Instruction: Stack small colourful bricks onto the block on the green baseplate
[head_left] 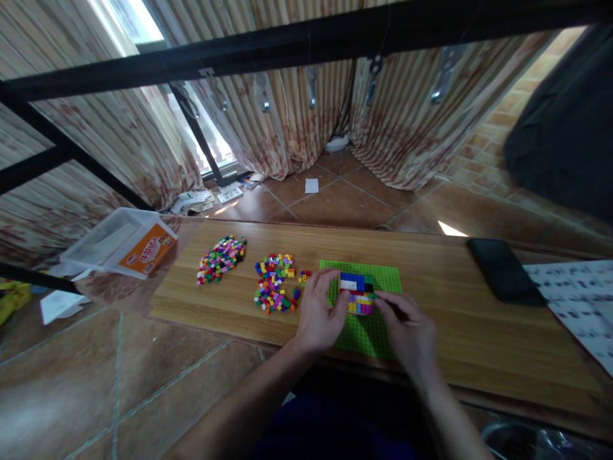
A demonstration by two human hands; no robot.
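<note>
On a green studded baseplate [366,342] stands a block of toy building bricks [353,285] in blue, white, red, yellow, pink and other colours. My left hand [322,313] is curved around its left side, thumb and forefinger against the bricks. At the right side, the fingers of my right hand [412,329] are pinched together at a small green brick [372,295], touching the edge of the build. Whether that brick is attached cannot be made out. Left of the plate lies a loose pile of small bricks [275,287], partly beside my left hand.
A second pile of bricks [223,259] lies farther left on the wooden table [454,319]. Beyond it stands a clear plastic box [108,246] with an orange label. A dark phone [505,270] and a printed sheet [577,306] are at the right. A black metal bar [306,45] crosses above.
</note>
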